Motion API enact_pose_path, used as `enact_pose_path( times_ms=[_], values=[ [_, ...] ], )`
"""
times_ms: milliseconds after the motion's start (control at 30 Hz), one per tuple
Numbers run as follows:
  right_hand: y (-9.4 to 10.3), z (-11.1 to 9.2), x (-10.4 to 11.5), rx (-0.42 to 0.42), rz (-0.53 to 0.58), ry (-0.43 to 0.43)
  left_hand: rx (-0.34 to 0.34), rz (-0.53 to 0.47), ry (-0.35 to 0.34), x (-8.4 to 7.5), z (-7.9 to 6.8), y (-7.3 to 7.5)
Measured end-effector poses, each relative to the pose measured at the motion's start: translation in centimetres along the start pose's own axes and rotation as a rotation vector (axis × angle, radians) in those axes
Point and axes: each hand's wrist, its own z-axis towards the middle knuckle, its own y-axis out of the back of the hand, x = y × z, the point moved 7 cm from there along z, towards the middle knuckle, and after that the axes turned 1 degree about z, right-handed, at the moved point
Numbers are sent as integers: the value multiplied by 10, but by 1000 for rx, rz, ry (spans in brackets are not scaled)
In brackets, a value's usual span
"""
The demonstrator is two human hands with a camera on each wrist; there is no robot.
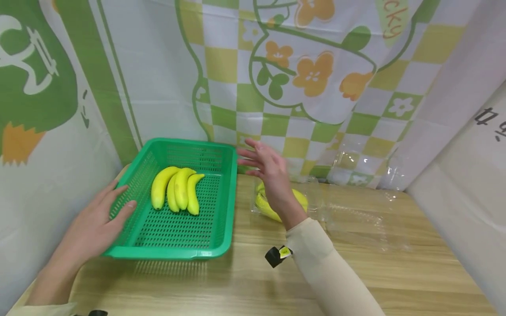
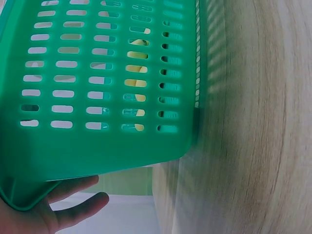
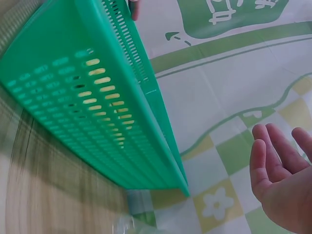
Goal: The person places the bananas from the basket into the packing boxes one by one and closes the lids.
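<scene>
Pale hangings (image 1: 158,79), probably fabric, stand behind and on both sides of a wood-grain counter (image 1: 399,276); the back one bears green-and-yellow checks (image 1: 250,97) and orange flowers (image 1: 324,66), the right one dark marks (image 1: 485,116).

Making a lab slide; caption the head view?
Four curved yellow bananas lie in a rectangular green plastic basket, left hand at one side, right hand raised opposite.
</scene>
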Motion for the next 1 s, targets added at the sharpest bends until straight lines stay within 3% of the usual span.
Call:
enact_pose_path(
  times_ms=[1000],
  values=[
    [-70, 43, -4, 29, -65, -99, 27, 22, 34, 1, -1, 0]
  ],
)
